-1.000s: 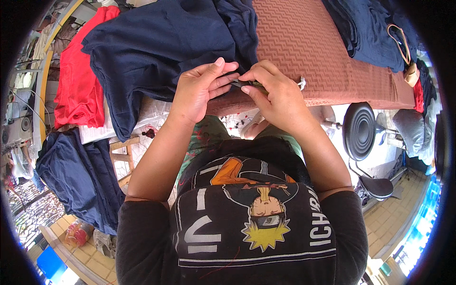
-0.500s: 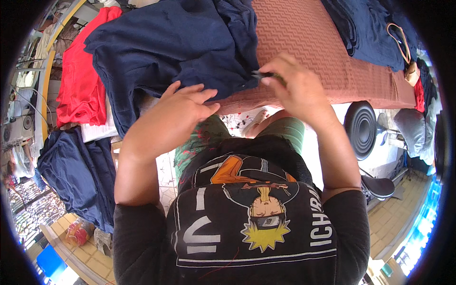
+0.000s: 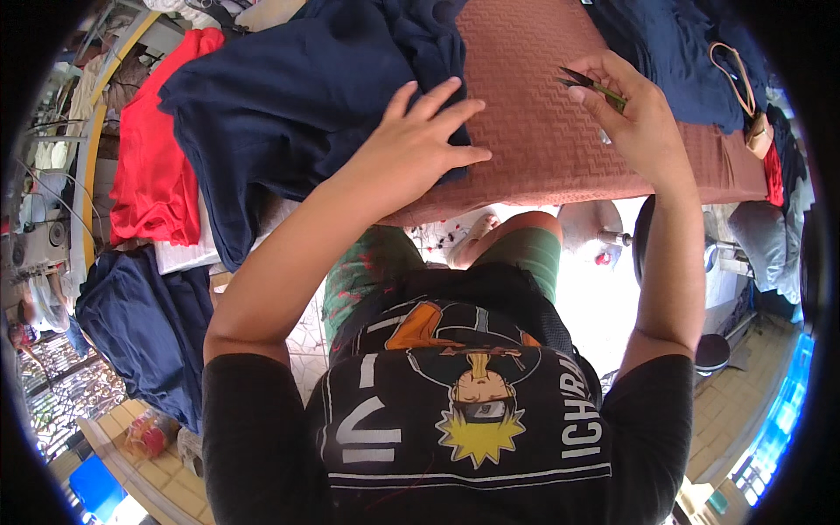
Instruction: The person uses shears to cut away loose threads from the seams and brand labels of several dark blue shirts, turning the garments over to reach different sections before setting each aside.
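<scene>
Navy blue cloth [image 3: 289, 96] lies spread and wrinkled over the left part of the covered table, hanging past its near edge. My left hand [image 3: 424, 131] rests on its right side, palm down with fingers spread, the thumb reaching over the brown cover. Away to the right, above the brown cover, my right hand [image 3: 634, 109] grips small thread snips [image 3: 588, 84]. Their dark pointed blades are apart and point left; part of the green handle shows between my fingers.
A brown textured cover [image 3: 516, 70] drapes the table. Folded navy cloth [image 3: 674, 61] lies at the far right beside a tan strap loop [image 3: 735, 74]. Red cloth [image 3: 153, 157] and more navy cloth [image 3: 144, 324] hang at the left. A round stool [image 3: 595, 227] stands below the table's right side.
My right hand has moved right and away from the cloth's corner, carrying the snips. My left hand has slid right and farther up the cloth, its fingers spreading.
</scene>
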Demonstrator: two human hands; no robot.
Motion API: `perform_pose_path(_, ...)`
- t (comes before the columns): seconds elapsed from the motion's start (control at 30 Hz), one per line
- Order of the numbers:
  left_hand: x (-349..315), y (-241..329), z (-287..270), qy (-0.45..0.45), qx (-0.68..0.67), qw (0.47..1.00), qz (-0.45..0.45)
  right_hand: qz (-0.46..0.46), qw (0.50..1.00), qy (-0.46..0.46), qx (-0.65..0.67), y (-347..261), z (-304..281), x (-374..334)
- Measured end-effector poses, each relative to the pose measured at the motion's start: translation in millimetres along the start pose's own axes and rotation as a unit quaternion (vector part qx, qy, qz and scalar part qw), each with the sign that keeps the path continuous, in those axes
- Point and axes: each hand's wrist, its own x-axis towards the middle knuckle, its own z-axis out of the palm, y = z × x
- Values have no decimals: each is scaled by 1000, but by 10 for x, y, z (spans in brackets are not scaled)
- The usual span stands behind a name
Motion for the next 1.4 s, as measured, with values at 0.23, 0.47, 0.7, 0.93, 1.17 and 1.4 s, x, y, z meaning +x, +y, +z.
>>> perform_pose_path(0.23,365,-393,-138,-30,-59,997,36,216,942,-110,231,18,604,-45)
perform_pose_path(0.47,332,-565,-395,75,-95,992,23,229,781,-194,549,-369,1049,168)
perform_pose_path(0.7,108,-499,-497,199,-15,980,-27,253,788,-72,558,-321,1150,198)
perform_pose_path(0.93,-913,261,103,123,-145,971,-146,264,791,-14,551,-18,1393,104)
perform_pose_path(1.17,-1266,430,832,-67,-456,737,-494,239,806,-37,540,-27,1363,100)
perform_pose_path(1.4,-963,417,1134,-66,-615,603,-505,237,815,-64,525,-38,1340,58)
